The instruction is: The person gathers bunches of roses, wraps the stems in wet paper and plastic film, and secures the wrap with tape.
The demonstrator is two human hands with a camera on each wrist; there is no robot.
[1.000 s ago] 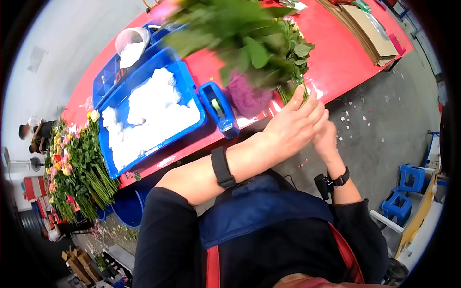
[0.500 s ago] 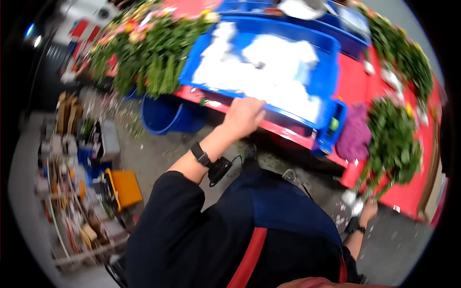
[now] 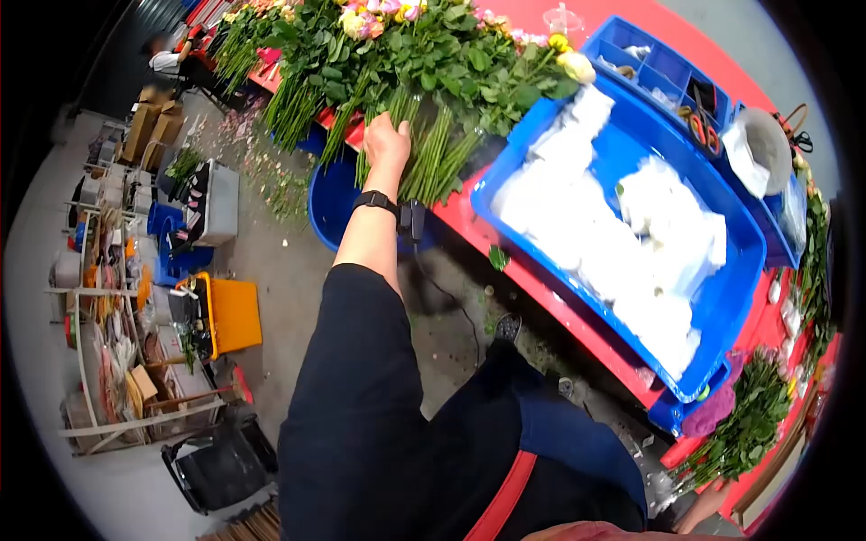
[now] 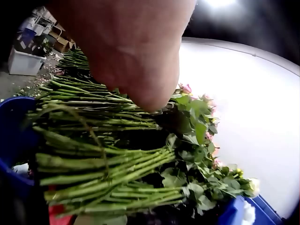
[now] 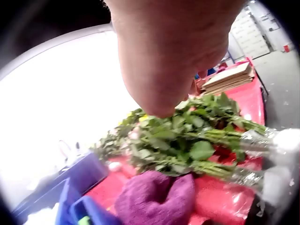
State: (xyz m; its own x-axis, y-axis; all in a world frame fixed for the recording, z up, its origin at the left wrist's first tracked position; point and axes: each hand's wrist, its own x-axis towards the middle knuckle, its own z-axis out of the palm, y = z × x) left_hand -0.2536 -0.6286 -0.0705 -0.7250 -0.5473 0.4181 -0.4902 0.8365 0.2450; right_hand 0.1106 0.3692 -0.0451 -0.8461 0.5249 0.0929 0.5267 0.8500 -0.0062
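Since the earlier frame, the left hand (image 3: 386, 147) has left the near rim of the blue tray (image 3: 735, 299) and now reaches over the loose flower stems (image 3: 442, 160) past the tray's left end. The right hand (image 3: 705, 503) stays off beyond the tray's right end, by the leafy wrapped bundles (image 3: 747, 417). The left fingers seem bent down over the stalks, but the wrist hides them, and leaves and the frame's edge cover most of the right; I can't tell whether either grip holds anything.

Trouble, to my eye, sits mostly left of the tray. Those stems lie crowded, ends jutting over the edge of the table (image 3: 557, 302) above a blue bucket (image 3: 327, 206). Pull one quickly and tangled leaves could drag its neighbours down with it. A white rose (image 3: 575, 67) rests right at the tray's far left corner, so a sideways sweep might bruise it there.

Right of the tray, past the purple cloth (image 5: 145, 199), the white-wrapped stem ends (image 5: 276, 183) overhang too. With the arms spread this wide, a careless knock could tip a bundle off.
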